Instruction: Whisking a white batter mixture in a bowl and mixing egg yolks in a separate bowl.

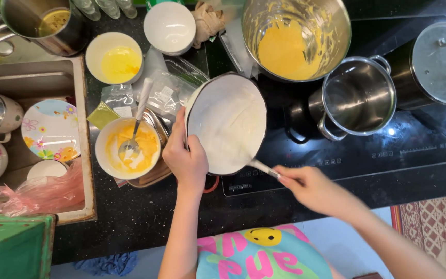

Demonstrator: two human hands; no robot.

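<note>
Black induction hob (pixel 414 150) carries steel mixing bowl (pixel 295 36) smeared with yellow batter, empty steel pot (pixel 360 98) beside it. White batter bowl (pixel 228 121) tilted at hob's front-left edge, batter looks smooth, mixing seemingly well along, nothing poured yet. Left hand (pixel 186 160) clamped on bowl rim. Right hand (pixel 311 188) closed round utensil handle (pixel 263 168), tip in batter. Small bowl with spoon (pixel 128 147) set aside.
</note>
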